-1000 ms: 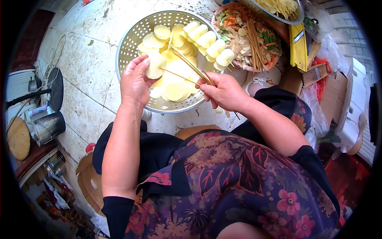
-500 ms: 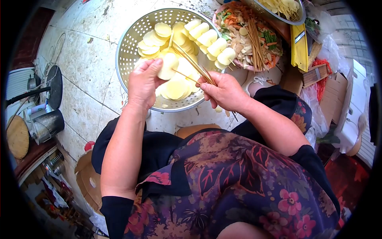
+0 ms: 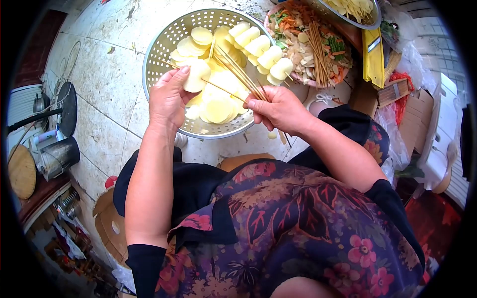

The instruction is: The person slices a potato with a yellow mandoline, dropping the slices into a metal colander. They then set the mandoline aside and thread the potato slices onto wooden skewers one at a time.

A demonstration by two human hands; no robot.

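Observation:
Over a perforated metal colander (image 3: 151,69), my left hand (image 3: 169,97) pinches a pale round slice (image 3: 198,74) between thumb and fingers. A thin skewer (image 3: 223,90) runs through that slice, its tip showing past it on the left. My right hand (image 3: 280,109) is closed on the skewer's other end and on a bundle of wooden skewers (image 3: 238,72). Loose pale slices (image 3: 218,107) lie in the colander. Skewered slices (image 3: 258,45) rest in a row across its right rim.
A pink-rimmed tray (image 3: 267,22) of mixed cut vegetables stands to the right, with a bundle of skewers (image 3: 319,54) on it. Behind it is a metal bowl (image 3: 378,20) of slices. A yellow object (image 3: 372,57) and a cardboard box (image 3: 417,116) are farther right.
My left hand has moved left with the slice, and the skewer's tip now shows beyond it. My right hand has stayed nearly in place.

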